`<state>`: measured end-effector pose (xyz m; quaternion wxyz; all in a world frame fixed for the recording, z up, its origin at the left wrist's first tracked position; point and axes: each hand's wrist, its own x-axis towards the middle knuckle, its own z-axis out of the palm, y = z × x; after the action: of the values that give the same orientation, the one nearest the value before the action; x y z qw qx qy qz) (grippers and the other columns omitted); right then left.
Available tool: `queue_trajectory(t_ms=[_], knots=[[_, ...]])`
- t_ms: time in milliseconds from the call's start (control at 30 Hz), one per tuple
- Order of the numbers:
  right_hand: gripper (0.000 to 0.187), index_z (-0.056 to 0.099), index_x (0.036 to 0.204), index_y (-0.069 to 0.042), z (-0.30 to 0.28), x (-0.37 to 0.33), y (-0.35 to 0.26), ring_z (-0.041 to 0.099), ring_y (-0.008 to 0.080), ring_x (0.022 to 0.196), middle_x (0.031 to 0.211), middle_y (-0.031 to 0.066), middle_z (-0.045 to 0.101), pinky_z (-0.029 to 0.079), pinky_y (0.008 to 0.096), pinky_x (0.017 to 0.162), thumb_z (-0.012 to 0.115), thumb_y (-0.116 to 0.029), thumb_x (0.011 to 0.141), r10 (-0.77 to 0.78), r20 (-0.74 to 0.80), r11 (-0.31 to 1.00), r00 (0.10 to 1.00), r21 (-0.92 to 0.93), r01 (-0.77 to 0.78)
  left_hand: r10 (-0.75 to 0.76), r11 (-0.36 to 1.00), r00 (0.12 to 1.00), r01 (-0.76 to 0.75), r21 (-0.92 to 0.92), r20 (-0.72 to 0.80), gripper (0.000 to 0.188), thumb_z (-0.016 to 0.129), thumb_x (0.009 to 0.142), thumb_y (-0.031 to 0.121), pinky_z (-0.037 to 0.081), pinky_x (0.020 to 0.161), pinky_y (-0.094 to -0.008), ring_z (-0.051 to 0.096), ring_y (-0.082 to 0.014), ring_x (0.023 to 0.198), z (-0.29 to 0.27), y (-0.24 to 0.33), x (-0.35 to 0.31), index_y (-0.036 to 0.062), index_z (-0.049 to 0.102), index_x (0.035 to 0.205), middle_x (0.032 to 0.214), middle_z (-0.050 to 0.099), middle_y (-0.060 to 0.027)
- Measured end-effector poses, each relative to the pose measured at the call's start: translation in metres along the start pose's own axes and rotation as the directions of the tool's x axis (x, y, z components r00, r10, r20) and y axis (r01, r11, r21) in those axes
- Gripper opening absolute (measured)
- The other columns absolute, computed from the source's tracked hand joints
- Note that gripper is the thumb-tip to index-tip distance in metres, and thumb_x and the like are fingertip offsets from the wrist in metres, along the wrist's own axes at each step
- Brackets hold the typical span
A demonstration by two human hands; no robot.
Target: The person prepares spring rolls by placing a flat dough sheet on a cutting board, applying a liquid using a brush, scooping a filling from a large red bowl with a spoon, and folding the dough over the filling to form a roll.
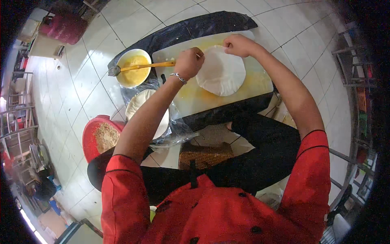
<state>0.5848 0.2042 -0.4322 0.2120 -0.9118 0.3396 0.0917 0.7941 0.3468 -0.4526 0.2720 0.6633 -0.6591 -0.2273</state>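
Note:
A thin, round, pale dough sheet [221,75] hangs or lies over the white cutting board [258,83], which has yellow smears on it. At the sheet's upper right edge, my right hand [239,45] is closed in a pinch. My left hand [189,64], wearing a chain bracelet, is closed at the upper left edge, its fingertips partly hidden. A brush [150,65] with a yellow handle lies across a white bowl [134,84] of yellow liquid. Its handle ends beside my left hand; whether they touch I cannot tell.
More pale round sheets [140,101] lie on clear plastic under my left forearm. A red basin [90,136] of crumbly filling stands at the left. Black plastic [203,26] underlies the board on the tiled floor. A brown block [206,154] sits between my legs.

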Motion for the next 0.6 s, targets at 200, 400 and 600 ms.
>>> queue_trajectory(t_ms=[200,400,600], knots=[[0.024,0.067,0.097,-0.007,0.006,-0.007,-0.007,0.066,0.0331,0.091,0.095,0.0155,0.069,0.052,0.044,0.08,0.067,-0.023,0.08,0.087,-0.125,0.991,0.988,0.113,-0.073,0.105,0.989,0.994,-0.101,0.104,-0.039,0.023,0.062,0.088,0.02,0.054,0.076,-0.0472,0.067,-0.0365,0.085,-0.01,0.006,-0.008,0.007,0.063,0.106,0.094,0.068,-0.017],[0.025,0.065,0.1,-0.005,-0.009,-0.025,-0.024,0.065,0.0356,0.095,0.098,0.0174,0.068,0.051,0.0444,0.083,0.065,-0.025,0.084,0.023,-0.247,0.999,0.969,-0.042,-0.034,0.238,0.929,0.95,-0.283,0.239,0.203,0.026,0.063,0.087,0.017,0.054,0.078,-0.046,0.066,-0.0364,0.089,-0.101,0.034,-0.06,0.0095,0.061,0.112,0.107,0.065,-0.014],[0.022,0.064,0.101,-0.004,-0.02,-0.021,-0.089,0.065,0.0311,0.093,0.095,0.0168,0.066,0.052,0.0412,0.082,0.064,-0.021,0.087,-0.144,-0.242,0.99,0.96,-0.034,0.14,0.197,0.854,0.865,-0.383,0.353,0.461,0.018,0.064,0.084,0.017,0.054,0.075,-0.0425,0.067,-0.0296,0.088,-0.176,0.051,-0.164,0.0093,0.068,0.099,0.094,0.067,-0.0106]])
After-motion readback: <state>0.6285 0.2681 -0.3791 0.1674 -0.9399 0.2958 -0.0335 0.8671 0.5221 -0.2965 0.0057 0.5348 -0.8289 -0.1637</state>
